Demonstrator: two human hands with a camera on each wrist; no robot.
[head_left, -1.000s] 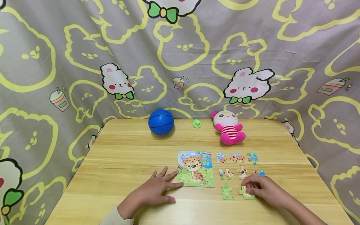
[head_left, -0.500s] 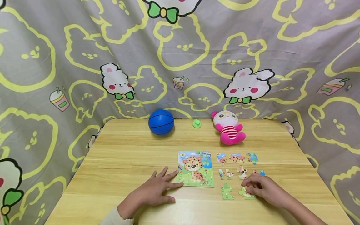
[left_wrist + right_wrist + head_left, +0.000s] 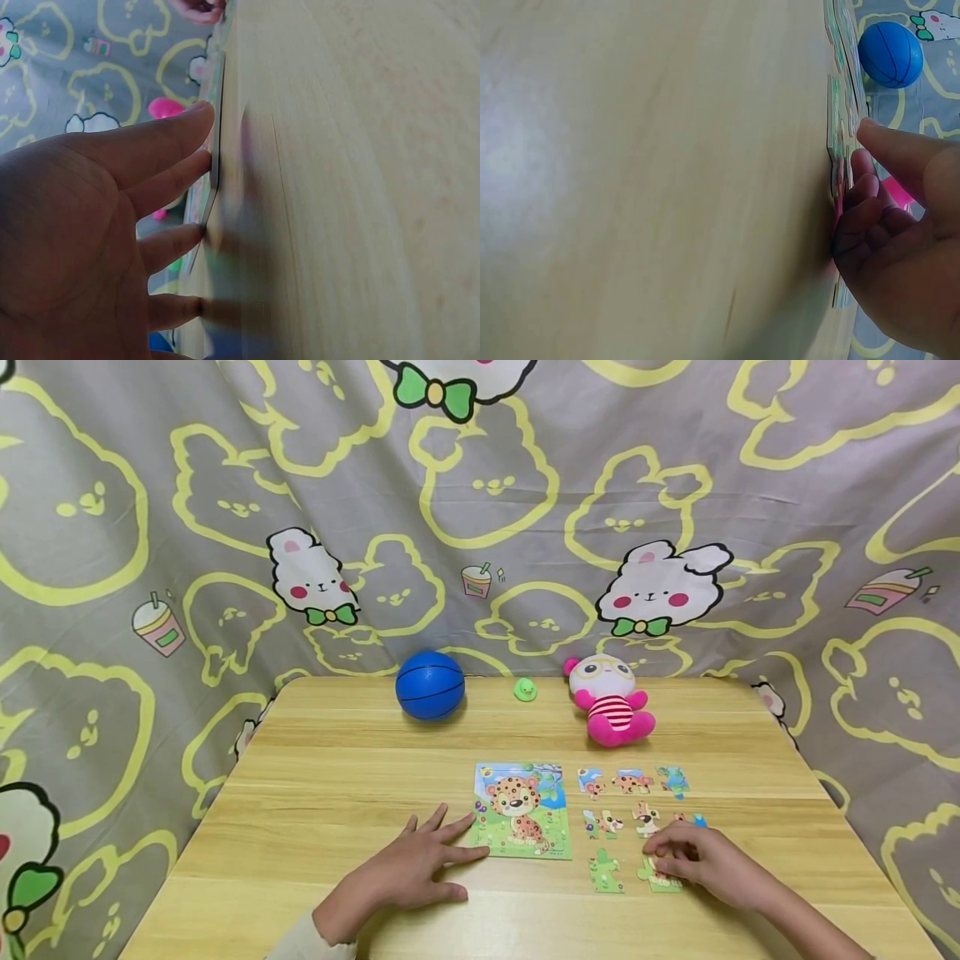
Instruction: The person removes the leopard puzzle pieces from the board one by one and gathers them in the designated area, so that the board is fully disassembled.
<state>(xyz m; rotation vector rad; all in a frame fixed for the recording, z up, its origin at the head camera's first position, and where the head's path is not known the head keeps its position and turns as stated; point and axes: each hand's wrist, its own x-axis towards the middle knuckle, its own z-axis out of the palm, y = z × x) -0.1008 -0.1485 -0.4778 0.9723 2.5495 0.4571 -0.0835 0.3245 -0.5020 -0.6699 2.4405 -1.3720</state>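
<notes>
My left hand lies with spread fingers on the table, fingertips at the left edge of a square leopard puzzle board. In the left wrist view, straight fingers meet the board's thin edge. Right of the board lie loose jigsaw pieces in rows. Over the bottom row, my right hand has its fingers curled down at a green puzzle piece and covers its right part. Left of that lies another green piece. The right wrist view shows curled fingers low at the pieces, thumb extended above.
A blue ball, a small green duck and a pink panda plush stand along the back of the wooden table. A patterned grey curtain hangs behind. Upper puzzle pieces lie beyond the right hand.
The puzzle piece under the right hand has shifted very slightly to the right since a second ago. Both hands stay almost where they were.
</notes>
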